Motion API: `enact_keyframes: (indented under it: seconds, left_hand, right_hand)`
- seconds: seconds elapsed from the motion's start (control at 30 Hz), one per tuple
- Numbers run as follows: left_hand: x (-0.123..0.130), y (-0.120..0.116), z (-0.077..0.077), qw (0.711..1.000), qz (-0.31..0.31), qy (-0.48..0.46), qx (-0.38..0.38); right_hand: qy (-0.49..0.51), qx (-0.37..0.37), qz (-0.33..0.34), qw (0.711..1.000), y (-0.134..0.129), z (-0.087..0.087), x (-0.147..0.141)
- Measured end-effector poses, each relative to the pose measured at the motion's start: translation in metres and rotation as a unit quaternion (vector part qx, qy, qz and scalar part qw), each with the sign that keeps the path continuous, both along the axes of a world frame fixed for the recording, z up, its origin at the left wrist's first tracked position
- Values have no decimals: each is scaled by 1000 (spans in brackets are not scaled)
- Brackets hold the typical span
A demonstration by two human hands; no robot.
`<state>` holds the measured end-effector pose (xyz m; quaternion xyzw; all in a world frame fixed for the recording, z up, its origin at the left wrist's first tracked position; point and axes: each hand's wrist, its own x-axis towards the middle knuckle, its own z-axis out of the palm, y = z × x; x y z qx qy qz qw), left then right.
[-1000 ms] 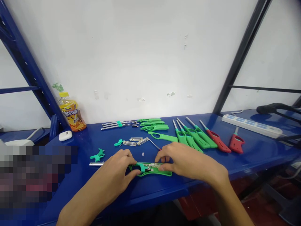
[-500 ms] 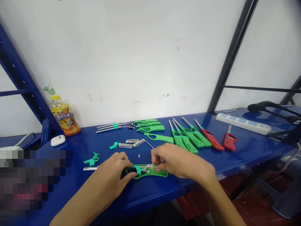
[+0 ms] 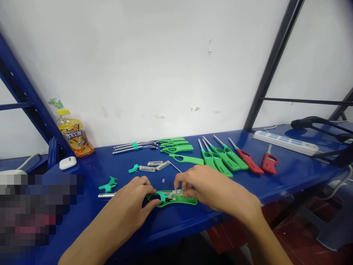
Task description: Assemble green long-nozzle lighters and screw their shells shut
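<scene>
A green lighter half-shell lies open side up near the table's front edge, with a teal trigger piece, thin wires and a metal tube that sticks out at the left. My left hand grips the shell's left end between thumb and fingers. At the right part of the shell, my right hand pinches a clear fuel capsule. Behind the hands are several loose clear capsules, a tiny pale part and, at the left, a loose teal piece.
Metal tubes and green half-shells lie at the back. Green lighters and red lighters are at the right, beside a white power strip. A bottle and a white case stand at the left.
My right hand has shifted slightly, and the clear capsule between its fingers sits a little higher and further left over the shell. My left hand keeps its hold. The view has tilted slightly.
</scene>
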<state>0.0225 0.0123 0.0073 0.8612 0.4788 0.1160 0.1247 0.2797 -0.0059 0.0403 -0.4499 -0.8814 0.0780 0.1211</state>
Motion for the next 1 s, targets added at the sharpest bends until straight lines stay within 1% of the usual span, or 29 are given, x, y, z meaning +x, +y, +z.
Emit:
enact_keyframes:
  seconds: [0.1,0.23,0.53,0.83,1.0]
  left_hand:
    - [2,-1,1,1000,3,7,4]
    - [2,-1,1,1000,0,8,5]
    - [2,-1,-4,1000,0,1,10]
    - [4,-3,-2,1000,5,9,13]
    - [7,-5,3,999,7,44,22]
  right_hand:
    - [-6,10,-11,1000,-1,-3,1]
    - [-17,4,2,1000,1,-6,2]
    - [-29,0,-1,1000,-4,-1,-2]
    - [5,-45,-44,998,-9,1,-9]
    - [3,-51,-57,997,-14,-4,-10]
